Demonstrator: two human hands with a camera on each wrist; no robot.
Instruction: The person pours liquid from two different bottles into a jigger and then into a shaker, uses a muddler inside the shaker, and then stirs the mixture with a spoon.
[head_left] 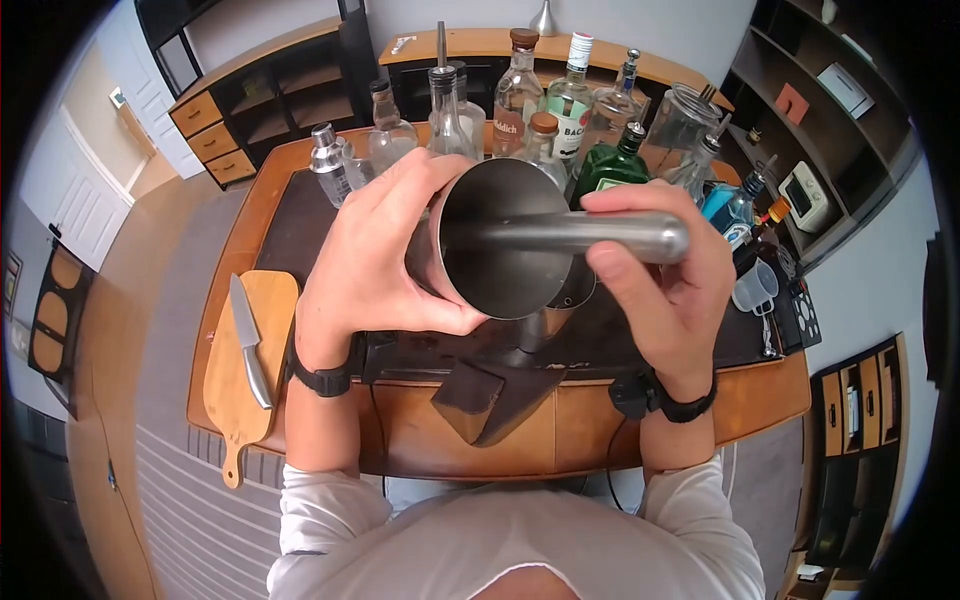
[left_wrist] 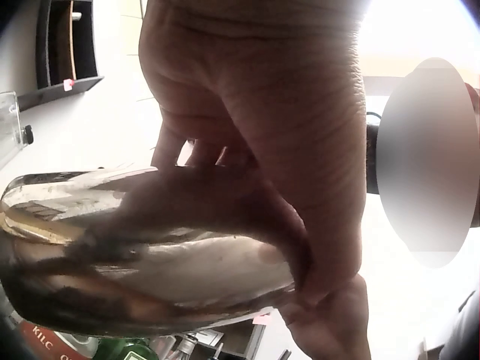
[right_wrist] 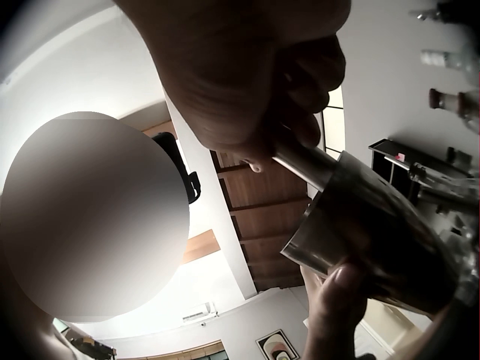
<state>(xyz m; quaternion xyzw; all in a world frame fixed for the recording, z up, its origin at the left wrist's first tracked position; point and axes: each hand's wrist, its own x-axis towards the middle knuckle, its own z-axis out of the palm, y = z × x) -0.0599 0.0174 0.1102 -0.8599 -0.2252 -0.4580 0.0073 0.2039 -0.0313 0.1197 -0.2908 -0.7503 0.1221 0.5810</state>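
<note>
My left hand (head_left: 385, 250) grips a steel cup (head_left: 437, 250) around its side, with the cup's mouth facing up toward the head camera. In the left wrist view the left hand (left_wrist: 255, 112) wraps the shiny cup (left_wrist: 172, 277). My right hand (head_left: 665, 290) pinches a steel rod (head_left: 630, 235) with a rounded end; its other end reaches inside the cup. The right wrist view shows the rod (right_wrist: 306, 163) running from the right hand (right_wrist: 247, 82) into the cup (right_wrist: 375, 240). What lies at the cup's bottom cannot be made out.
Several bottles (head_left: 520, 95) stand behind the cup on the desk, with a small shaker (head_left: 330, 160) at their left. A knife (head_left: 248, 345) lies on a cutting board (head_left: 280, 300) at the left. A folded dark cloth (head_left: 490, 400) lies at the front edge; a measuring jug (head_left: 755, 288) is at the right.
</note>
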